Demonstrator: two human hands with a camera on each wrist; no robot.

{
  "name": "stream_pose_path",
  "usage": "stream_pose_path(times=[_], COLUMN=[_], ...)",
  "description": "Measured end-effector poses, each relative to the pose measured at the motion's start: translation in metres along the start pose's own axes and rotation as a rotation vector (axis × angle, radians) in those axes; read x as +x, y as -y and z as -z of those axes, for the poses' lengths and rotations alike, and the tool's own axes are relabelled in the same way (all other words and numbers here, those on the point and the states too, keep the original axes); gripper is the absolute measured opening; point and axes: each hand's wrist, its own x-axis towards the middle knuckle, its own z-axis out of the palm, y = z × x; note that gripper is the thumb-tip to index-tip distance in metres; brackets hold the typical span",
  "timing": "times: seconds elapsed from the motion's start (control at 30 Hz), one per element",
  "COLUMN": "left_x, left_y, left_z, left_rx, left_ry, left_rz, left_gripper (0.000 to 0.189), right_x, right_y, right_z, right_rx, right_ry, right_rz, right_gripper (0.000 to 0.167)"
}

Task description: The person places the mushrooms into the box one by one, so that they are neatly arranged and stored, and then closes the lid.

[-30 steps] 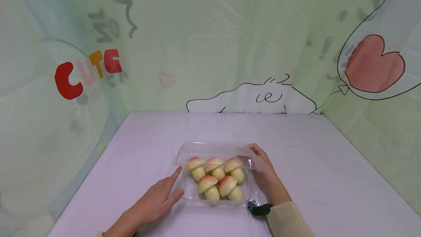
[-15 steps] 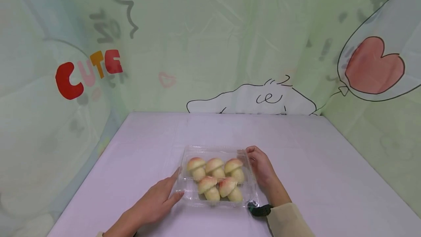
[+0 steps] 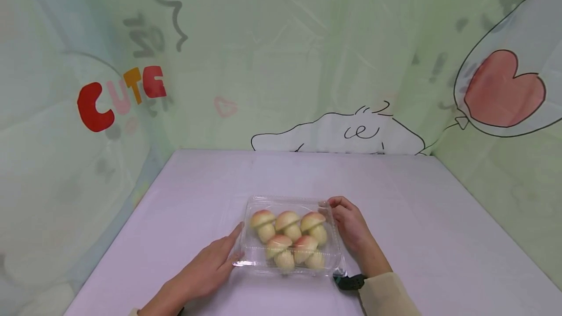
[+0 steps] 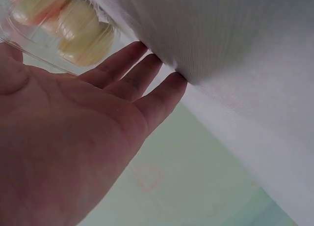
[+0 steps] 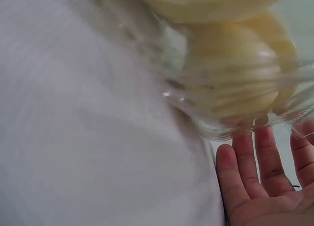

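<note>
A clear hinged plastic box (image 3: 287, 273) lies on the table with several mushroom-shaped buns (image 3: 287, 223) inside, cream below with reddish caps. Its clear lid (image 3: 285, 202) lies low over them, the front edge just above the base. At the lid's back right corner my right hand (image 3: 351, 223) pinches the rim between thumb and index finger; the other fingers stand along the box's side in the right wrist view. My left hand (image 3: 210, 262) rests at the left side, fingers stretched, its thumb partly behind the lid's front left corner. Its lower fingertips (image 4: 179, 77) touch the tabletop.
The pale lilac tabletop (image 3: 210, 174) is enclosed by printed green cloth walls (image 3: 281, 62) at the back and both sides. A black wrist strap (image 3: 350, 282) sits on my right wrist beside the box's front right corner.
The lid has swung down and forward over the buns, its front edge now near the base's front. Both hands stay almost in place at the box's sides.
</note>
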Motion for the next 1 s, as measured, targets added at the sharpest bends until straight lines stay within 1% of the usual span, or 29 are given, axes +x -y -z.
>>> stream_pose_path(times=[0.2, 0.3, 0.37, 0.53, 0.63, 0.77, 0.8, 0.87, 1.0], left_x=[0.0, 0.0, 0.0, 0.001, 0.002, 0.002, 0.002, 0.002, 0.003], left_y=[0.002, 0.001, 0.001, -0.001, -0.004, -0.009, -0.009, -0.01, -0.01], left_z=[0.001, 0.001, 0.0, 0.0, 0.001, 0.005, 0.005, 0.005, 0.002], left_rx=[-0.03, -0.024, -0.016, -0.029, -0.039, -0.042, -0.044, -0.051, -0.037], left_ry=[-0.006, -0.021, -0.038, -0.079, -0.126, -0.239, -0.257, -0.269, -0.236], left_rz=[-0.016, -0.011, 0.002, 0.057, 0.081, 0.106, 0.113, 0.128, 0.145], left_gripper=[0.06, 0.059, 0.06, 0.059, 0.05, 0.038, 0.036, 0.033, 0.034], right_x=[-0.002, -0.002, -0.003, -0.003, -0.004, -0.006, -0.007, -0.008, -0.011], right_y=[0.001, 0.001, 0.001, 0.002, 0.002, 0.004, 0.004, 0.005, 0.007], right_z=[0.001, 0.001, 0.002, 0.003, 0.003, 0.003, 0.003, 0.003, 0.004], right_rx=[-0.041, -0.043, -0.048, -0.104, -0.129, -0.157, -0.175, -0.201, -0.299], right_ry=[-0.024, -0.035, -0.038, -0.048, -0.055, -0.053, -0.052, -0.05, -0.053], right_rz=[-0.017, -0.024, -0.023, -0.033, -0.035, -0.029, -0.029, -0.035, -0.04], right_gripper=[0.021, 0.018, 0.017, 0.019, 0.022, 0.024, 0.025, 0.027, 0.032])
